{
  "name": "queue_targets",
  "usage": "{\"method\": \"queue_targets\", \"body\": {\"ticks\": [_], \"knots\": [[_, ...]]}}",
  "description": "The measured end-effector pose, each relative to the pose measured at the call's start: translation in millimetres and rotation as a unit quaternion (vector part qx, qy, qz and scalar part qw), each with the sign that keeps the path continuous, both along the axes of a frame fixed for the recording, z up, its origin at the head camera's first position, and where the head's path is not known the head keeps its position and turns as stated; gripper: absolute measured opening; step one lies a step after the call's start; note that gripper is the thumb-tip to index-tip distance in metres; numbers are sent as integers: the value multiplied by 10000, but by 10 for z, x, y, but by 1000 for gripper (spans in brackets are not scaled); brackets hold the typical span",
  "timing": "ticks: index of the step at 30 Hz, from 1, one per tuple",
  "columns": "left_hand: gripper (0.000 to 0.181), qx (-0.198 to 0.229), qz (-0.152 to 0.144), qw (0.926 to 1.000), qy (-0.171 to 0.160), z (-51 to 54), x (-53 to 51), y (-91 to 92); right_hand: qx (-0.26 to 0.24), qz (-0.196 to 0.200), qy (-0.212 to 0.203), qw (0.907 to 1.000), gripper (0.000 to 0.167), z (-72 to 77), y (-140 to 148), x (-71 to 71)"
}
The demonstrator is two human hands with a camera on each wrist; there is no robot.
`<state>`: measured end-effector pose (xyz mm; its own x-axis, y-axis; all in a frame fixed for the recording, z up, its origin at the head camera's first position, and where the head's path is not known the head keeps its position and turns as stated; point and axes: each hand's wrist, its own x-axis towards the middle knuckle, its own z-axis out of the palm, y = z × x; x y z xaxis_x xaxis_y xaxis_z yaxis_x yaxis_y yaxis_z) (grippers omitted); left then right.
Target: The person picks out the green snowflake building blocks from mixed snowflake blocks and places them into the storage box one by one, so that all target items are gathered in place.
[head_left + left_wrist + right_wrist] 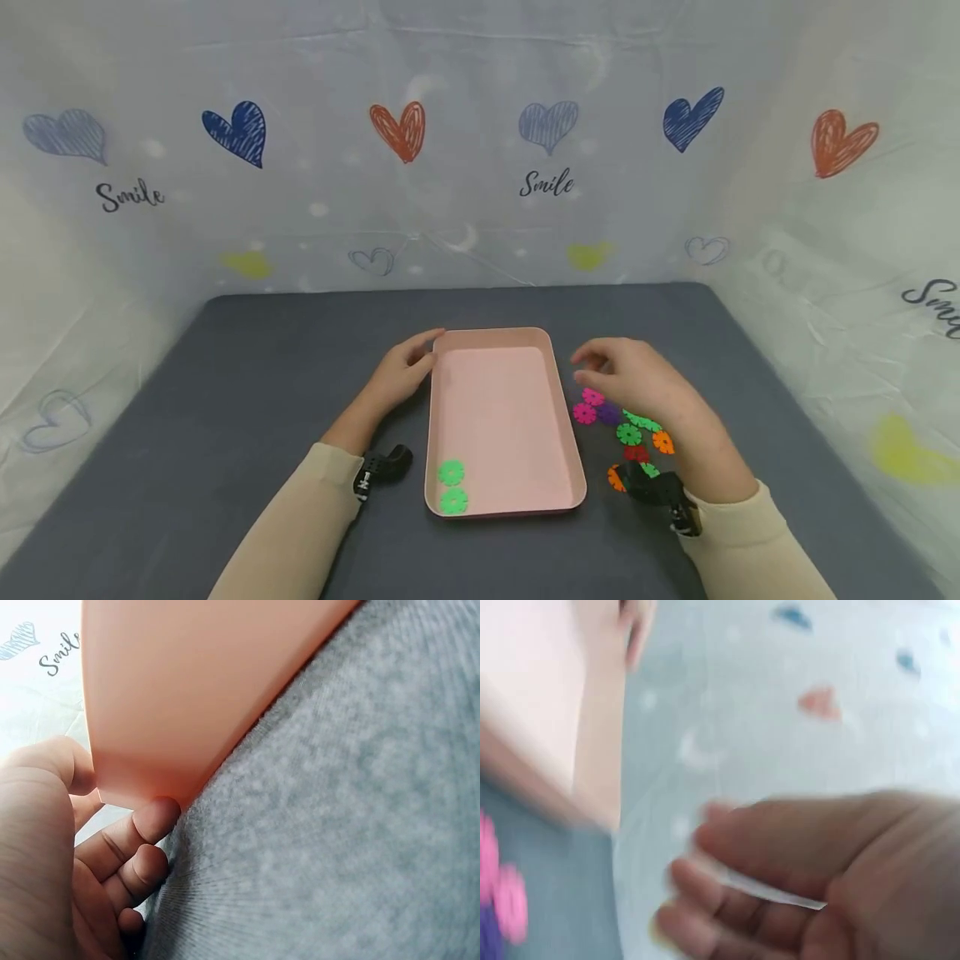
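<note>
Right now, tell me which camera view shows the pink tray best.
The head view: the pink tray shows nearly whole there, with two green notched discs inside. The left wrist view shows only part of it, at the left hand; the right wrist view, only a blurred part.

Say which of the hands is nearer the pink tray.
Left. The left hand touches the pink tray at its far left corner; the right hand is off its right side, not touching.

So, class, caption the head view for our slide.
Left hand touches a pink tray with two green snowflake discs; right hand hovers by loose multicoloured discs on a dark grey table.
</note>
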<state>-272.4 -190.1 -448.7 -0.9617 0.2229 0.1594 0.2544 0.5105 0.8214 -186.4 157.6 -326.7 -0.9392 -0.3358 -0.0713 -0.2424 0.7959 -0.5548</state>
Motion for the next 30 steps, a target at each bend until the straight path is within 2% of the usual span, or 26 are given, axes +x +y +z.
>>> {"method": "queue_targets", "body": {"ticks": [4, 6, 8, 11, 15, 17, 20, 25, 27, 30], "knots": [[48, -19, -33, 10000, 58, -3, -15, -36, 618, -362, -716, 9949, 11, -79, 284, -42], [48, -21, -29, 10000, 61, -4, -17, -49, 1111, -484, -1194, 9854, 16, -143, 313, -44], [48, -30, -6, 10000, 63, -4, -17, -54, 1665, -616, -1505, 9725, 25, -212, 293, -43], [48, -58, 40, 10000, 50, 4, -8, -47, 2379, -915, -1605, 9535, 30, -295, 225, -52], [48, -57, -12, 10000, 32, 12, -2, -8, 2754, -1316, -1400, 9419, 38, -358, 183, -81], [48, -24, -18, 10000, 34, 12, 1, -4, 2726, -1429, -1292, 9426, 43, -365, 181, -104], [48, -13, 2, 10000, 33, 7, 2, -7, 2486, -1504, -1305, 9479, 40, -376, 206, -118], [48, -44, 20, 10000, 55, -10, -14, -6, 2117, -1266, -1388, 9591, 33, -388, 289, -100], [47, -65, 31, 9999, 75, -10, -17, -6, 1859, -1083, -1357, 9671, 30, -374, 309, -87], [47, -78, 46, 9999, 79, -4, -11, 1, 1025, -907, -1241, 9828, 21, -255, 289, -78]]}}
